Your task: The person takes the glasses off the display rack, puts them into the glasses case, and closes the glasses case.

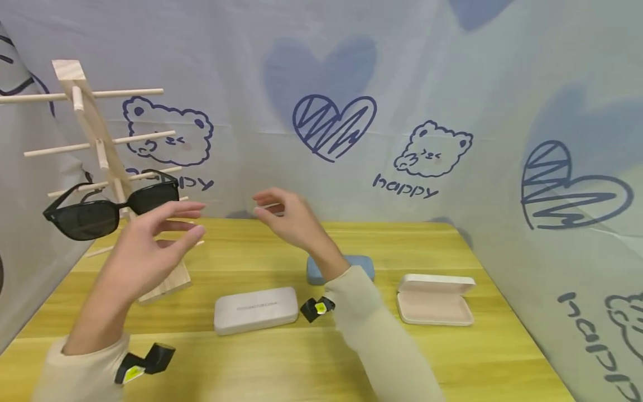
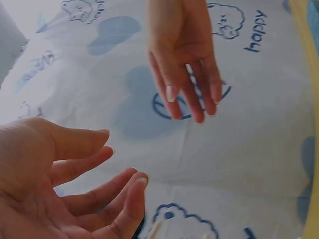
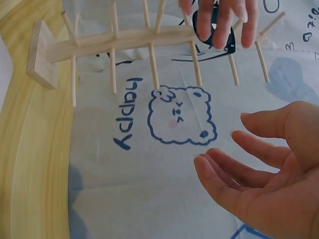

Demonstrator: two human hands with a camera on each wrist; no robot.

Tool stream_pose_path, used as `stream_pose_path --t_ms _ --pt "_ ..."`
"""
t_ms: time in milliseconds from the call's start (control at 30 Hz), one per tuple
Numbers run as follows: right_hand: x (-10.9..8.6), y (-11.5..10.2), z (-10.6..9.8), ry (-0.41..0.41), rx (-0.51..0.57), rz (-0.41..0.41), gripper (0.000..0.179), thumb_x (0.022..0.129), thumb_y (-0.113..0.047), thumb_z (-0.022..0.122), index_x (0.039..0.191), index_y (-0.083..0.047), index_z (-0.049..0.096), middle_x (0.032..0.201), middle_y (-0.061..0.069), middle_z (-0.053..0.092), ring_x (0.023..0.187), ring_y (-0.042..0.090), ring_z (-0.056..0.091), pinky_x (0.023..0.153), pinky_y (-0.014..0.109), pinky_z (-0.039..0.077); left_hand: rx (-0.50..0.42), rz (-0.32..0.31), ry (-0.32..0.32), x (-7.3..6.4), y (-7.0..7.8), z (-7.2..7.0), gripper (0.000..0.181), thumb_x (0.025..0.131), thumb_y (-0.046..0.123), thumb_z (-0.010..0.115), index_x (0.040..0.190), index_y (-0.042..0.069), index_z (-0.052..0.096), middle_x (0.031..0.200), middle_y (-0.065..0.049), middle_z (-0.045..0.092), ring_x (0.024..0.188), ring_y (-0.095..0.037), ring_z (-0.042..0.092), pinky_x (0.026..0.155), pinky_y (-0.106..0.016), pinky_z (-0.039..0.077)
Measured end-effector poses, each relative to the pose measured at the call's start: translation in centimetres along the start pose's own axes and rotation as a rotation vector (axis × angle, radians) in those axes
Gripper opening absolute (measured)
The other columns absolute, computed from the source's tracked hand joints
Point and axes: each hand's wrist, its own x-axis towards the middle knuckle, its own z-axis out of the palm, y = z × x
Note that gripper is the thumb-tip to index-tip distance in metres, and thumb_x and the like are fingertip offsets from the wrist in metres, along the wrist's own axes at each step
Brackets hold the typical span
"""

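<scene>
Black sunglasses point(image 1: 92, 219) with dark lenses hang on the pegs of a wooden rack point(image 1: 111, 159) at the left. My left hand point(image 1: 145, 245) is in front of the rack, close to the right lens in the head view; its fingers are relaxed and hold nothing. Whether it touches the sunglasses I cannot tell. To the right, in mid-air above the table, my right hand point(image 1: 291, 218) has loosely bent, parted fingers with nothing between them. In the right wrist view, the sunglasses point(image 3: 230, 42) are partly hidden behind the left hand's fingers point(image 3: 223, 25).
A closed white glasses case point(image 1: 256, 310) lies mid-table. Behind my right forearm, a blue case point(image 1: 363, 264) is partly covered. An opened white case point(image 1: 435, 310) with a pale lining sits at the right. Printed cloth point(image 1: 241, 111) walls the yellow wooden table point(image 1: 241, 368).
</scene>
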Motion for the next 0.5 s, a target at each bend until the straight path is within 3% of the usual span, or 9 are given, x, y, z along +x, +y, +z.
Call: stream_pose_path --t_ms 100,267,400,500 --pt "0.9 -1.0 0.9 -0.007 0.008 -0.014 0.033 0.104 -0.02 0.063 0.136 -0.011 0.065 0.135 0.011 0.069 0.119 0.026 0.068 0.1 0.029 0.058 0.037 0.002 0.098 -1.0 -0.2 -1.8 0.039 0.101 0.022 0.068 0.14 0.017 0.063 0.126 0.0 0.069 0.097 0.014 0.058 0.075 0.001 0.047" --pt "1.9 -2.5 2.0 0.011 0.017 -0.029 0.032 0.104 -0.019 0.064 0.134 -0.012 0.066 0.13 0.009 0.072 0.113 0.022 0.069 0.091 0.021 0.058 0.045 -0.001 0.241 -2.1 0.2 -3.6 0.03 0.098 0.016 0.071 0.128 0.012 0.071 0.098 0.032 0.062 0.078 0.017 0.059 0.061 -0.005 0.046" --pt "2.7 -3.7 3.1 0.009 0.046 -0.048 0.033 0.104 -0.019 0.063 0.136 -0.011 0.065 0.129 0.01 0.072 0.11 0.021 0.07 0.083 0.016 0.057 0.023 0.027 0.397 -2.4 -0.5 -5.1 0.024 0.096 0.007 0.072 0.112 0.025 0.075 0.085 0.033 0.059 0.063 0.012 0.051 0.049 -0.011 0.036" --pt "3.4 -4.4 3.9 0.001 0.049 -0.06 0.036 0.104 -0.021 0.063 0.139 -0.012 0.063 0.129 0.009 0.072 0.109 0.019 0.07 0.082 0.014 0.056 0.074 0.012 0.532 -2.6 -2.0 -6.1 0.031 0.097 0.008 0.07 0.114 0.034 0.073 0.084 0.034 0.052 0.065 0.009 0.042 0.052 -0.009 0.029"
